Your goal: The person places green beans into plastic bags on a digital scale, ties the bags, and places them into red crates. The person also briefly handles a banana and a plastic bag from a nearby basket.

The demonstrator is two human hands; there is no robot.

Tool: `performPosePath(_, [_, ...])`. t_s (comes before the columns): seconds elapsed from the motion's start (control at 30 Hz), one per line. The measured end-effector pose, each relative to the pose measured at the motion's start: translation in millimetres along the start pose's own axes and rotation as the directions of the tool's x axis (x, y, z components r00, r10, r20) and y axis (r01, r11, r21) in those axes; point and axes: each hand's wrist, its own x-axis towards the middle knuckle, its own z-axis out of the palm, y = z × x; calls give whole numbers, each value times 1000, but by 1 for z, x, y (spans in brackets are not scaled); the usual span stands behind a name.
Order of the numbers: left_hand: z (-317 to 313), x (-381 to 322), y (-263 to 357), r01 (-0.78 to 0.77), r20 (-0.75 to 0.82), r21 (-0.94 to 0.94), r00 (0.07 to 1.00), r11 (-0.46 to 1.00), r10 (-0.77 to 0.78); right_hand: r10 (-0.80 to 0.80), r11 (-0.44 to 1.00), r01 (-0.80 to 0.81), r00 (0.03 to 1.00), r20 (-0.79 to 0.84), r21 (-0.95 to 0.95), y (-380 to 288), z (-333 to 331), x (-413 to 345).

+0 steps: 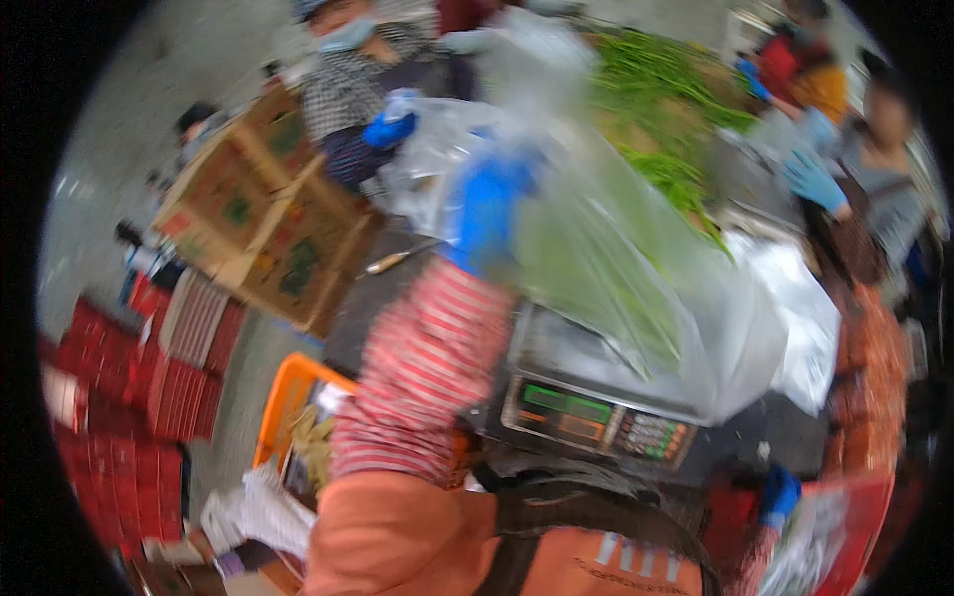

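My left hand point(488, 201), in a blue glove and a red-and-white striped sleeve, is stretched forward and blurred. It grips the upper part of a clear plastic bag point(618, 246) with green vegetables inside. The bag slants down to the right, its lower end over the metal pan of a digital scale point(574, 350) with a lit green display. Down at the lower right, my right hand point(780, 493), also blue-gloved, is beside a red crate point(876, 514) holding clear plastic. Its fingers are too small and blurred to read.
Loose green stalks point(656, 82) are heaped on the far table. A wooden-handled knife point(387, 262) lies left of the scale, near cardboard boxes point(261, 223). An orange basket point(279, 395) and stacked red crates point(127, 417) stand at left. Gloved people work across and at right.
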Motion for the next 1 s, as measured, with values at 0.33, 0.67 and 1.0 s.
performPosePath(0.33, [-55,-161,1,607,-281,335,794,720,-539,-35,730,-25,997,75,683,-95,-50,95])
performPosePath(0.67, [-2,-77,76,-211,61,769,964,603,259,-542,198,346,818,-192,917,-237,-131,122])
performPosePath(1.0, [54,-22,47,109,132,298,979,948,-155,-543,671,497,835,-92,550,-293,29,165])
